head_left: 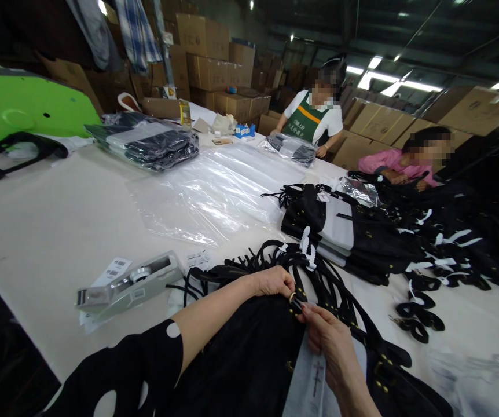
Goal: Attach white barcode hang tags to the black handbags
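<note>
A black bag [241, 347] with a grey panel lies in front of me at the table's near edge. My left hand [275, 282] is closed in a pinch on its black strap, beside a gold-coloured ring [292, 297]. Just right of that ring, the fingertips of my right hand [328, 333] are pressed together on the same strap fitting. The small part between the fingers is partly hidden. Black straps [340, 289] with gold studs and white plastic ties [308, 249] lie beyond and right of both hands.
A tape dispenser [139, 286] and printed labels stand to the left. Clear plastic bags [215, 191] cover the middle, with packed bags [145, 139] behind. More black bags [340, 226] and loose straps lie on the right. Two people work across the table [58, 220], near stacked cartons [208, 37].
</note>
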Motion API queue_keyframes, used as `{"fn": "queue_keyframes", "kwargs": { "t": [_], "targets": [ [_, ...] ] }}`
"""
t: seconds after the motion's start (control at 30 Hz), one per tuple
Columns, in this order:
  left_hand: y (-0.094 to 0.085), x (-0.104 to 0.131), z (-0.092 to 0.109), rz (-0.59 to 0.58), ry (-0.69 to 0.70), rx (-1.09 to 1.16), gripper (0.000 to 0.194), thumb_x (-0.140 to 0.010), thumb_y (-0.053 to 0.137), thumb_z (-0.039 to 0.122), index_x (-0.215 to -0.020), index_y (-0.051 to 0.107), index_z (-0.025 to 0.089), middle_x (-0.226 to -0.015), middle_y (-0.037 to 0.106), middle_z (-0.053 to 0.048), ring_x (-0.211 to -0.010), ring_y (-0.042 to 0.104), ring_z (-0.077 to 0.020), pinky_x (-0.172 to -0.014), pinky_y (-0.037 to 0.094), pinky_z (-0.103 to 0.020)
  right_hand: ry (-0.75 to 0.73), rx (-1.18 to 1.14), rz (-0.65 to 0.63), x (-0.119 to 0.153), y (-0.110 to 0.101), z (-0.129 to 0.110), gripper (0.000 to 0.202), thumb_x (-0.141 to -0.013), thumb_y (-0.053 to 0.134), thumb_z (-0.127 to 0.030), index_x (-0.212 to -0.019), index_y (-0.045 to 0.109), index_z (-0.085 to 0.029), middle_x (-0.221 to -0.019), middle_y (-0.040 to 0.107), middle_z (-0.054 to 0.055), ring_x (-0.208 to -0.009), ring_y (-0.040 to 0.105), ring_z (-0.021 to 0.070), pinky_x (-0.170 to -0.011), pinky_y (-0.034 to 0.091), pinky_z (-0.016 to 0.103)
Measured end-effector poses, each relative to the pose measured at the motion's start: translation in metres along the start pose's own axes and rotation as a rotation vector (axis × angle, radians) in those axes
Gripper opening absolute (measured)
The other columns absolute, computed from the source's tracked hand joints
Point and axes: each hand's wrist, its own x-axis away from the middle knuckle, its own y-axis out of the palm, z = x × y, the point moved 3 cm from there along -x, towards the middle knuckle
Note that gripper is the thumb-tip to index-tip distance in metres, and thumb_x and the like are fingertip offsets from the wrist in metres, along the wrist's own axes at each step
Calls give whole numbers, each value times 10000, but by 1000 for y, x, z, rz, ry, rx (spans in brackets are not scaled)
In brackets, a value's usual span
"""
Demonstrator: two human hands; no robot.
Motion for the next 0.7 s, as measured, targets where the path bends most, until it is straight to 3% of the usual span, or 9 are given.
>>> {"fn": "queue_keyframes", "kwargs": {
  "t": [0.13,0.27,0.43,0.57,0.7],
  "targets": [
    [-11,11,6,41,11,9,73,-518,565,45,-516,551,117,-604,537,33,-609,465,-86,-637,366,-213,47,-20,-110,7,-2,1,566,-455,776,-283,-932,533,-102,-586,604,4,-433,453,58,-416,333,159],
    [-25,28,14,66,50,21,52,-525,567,69,-516,546,116,-726,571,3,-693,487,-99,-689,376,-219,107,-102,-193,12,0,4,647,-456,806,-243,-1002,483,-121,-608,609,-12,-499,526,80,-501,417,176],
    [-27,48,15,49,48,210,103,-546,605,165,-627,590,102,-657,598,-18,-604,504,-93,-579,360,-209,95,-169,-269,9,6,9,674,-445,822,-218,-1009,463,-130,-691,642,23,-584,589,125,-565,462,214],
    [-20,55,14,38,67,311,145,-594,618,218,-659,562,101,-750,647,-69,-584,537,-91,-487,322,-179,93,-175,-250,8,5,12,723,-440,825,-208,-1046,433,-149,-690,642,15,-595,596,138,-570,470,228],
    [-15,63,17,69,24,327,164,-624,620,246,-686,547,113,-594,614,-24,-473,500,-63,-422,296,-154,105,-182,-244,16,2,17,605,-500,803,-239,-988,457,-152,-689,637,11,-549,566,108,-513,448,198]
  ]
}}
